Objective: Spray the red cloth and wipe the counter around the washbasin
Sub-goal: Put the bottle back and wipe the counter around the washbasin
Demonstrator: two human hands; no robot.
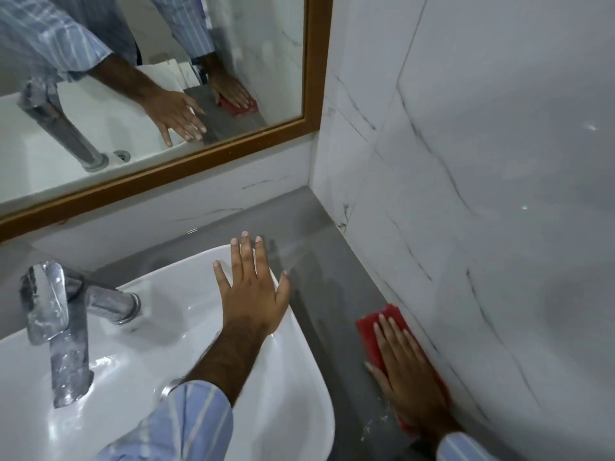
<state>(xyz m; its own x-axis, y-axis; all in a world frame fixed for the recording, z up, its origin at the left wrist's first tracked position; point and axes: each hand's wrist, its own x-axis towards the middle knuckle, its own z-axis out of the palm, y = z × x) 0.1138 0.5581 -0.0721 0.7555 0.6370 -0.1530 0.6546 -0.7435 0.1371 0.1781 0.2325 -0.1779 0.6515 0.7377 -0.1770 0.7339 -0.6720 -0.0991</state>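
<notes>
On the grey counter [319, 281], the flat, open right hand [404, 371] presses the crumpled red cloth [374, 326].

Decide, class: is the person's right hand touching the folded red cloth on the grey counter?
Touching. The head view shows the right hand pressed flat on the folded red cloth, which lies on the grey counter.
</notes>
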